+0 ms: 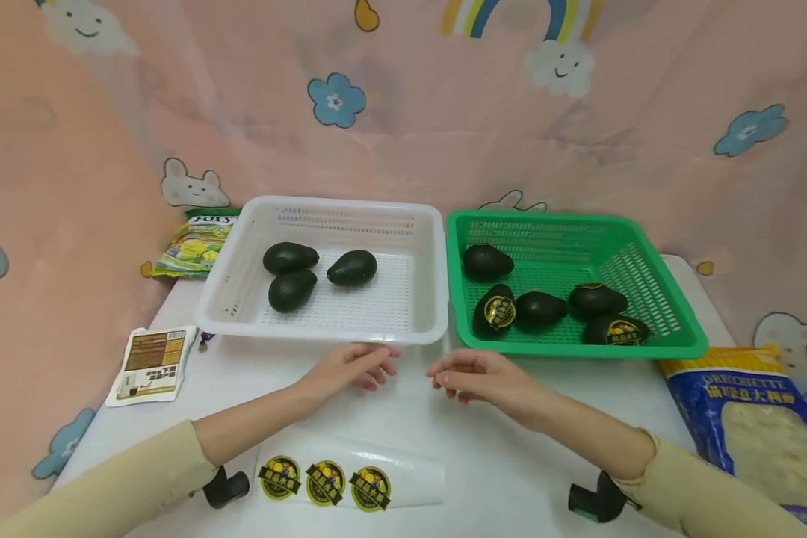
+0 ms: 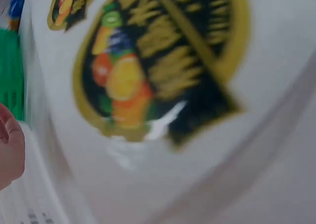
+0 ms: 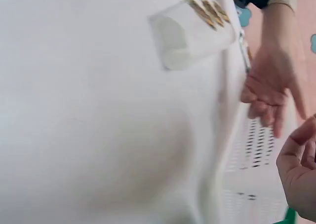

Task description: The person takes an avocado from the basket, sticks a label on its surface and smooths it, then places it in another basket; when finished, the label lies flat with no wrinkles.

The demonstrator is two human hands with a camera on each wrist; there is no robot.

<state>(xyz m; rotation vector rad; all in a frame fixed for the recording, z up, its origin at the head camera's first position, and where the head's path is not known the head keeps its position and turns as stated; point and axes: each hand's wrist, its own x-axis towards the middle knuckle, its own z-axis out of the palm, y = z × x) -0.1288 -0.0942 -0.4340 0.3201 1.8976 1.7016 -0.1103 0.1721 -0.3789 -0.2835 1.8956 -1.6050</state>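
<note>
My left hand (image 1: pixel 350 368) hovers by the front rim of the white basket (image 1: pixel 323 336), fingers loosely bent and holding nothing. Facing it, my right hand (image 1: pixel 487 377) is near the front left corner of the green basket (image 1: pixel 578 350), also with nothing in its relaxed fingers. Three dark avocados (image 1: pixel 353 268) without visible labels lie in the white basket. Several avocados (image 1: pixel 539 309) fill part of the green one, some bearing a round black-and-gold sticker (image 1: pixel 499 312). Below my hands is a glossy backing strip (image 1: pixel 417 478) with three such stickers (image 1: pixel 326 483), seen close in the left wrist view.
A yellow-green snack bag (image 1: pixel 193 245) leans behind the white basket's left side. At the left edge lies a white-and-brown packet (image 1: pixel 152 365). A blue pasta bag (image 1: pixel 756 426) is at the right. Patterned pink cloth (image 1: pixel 403 149) hangs behind the white table.
</note>
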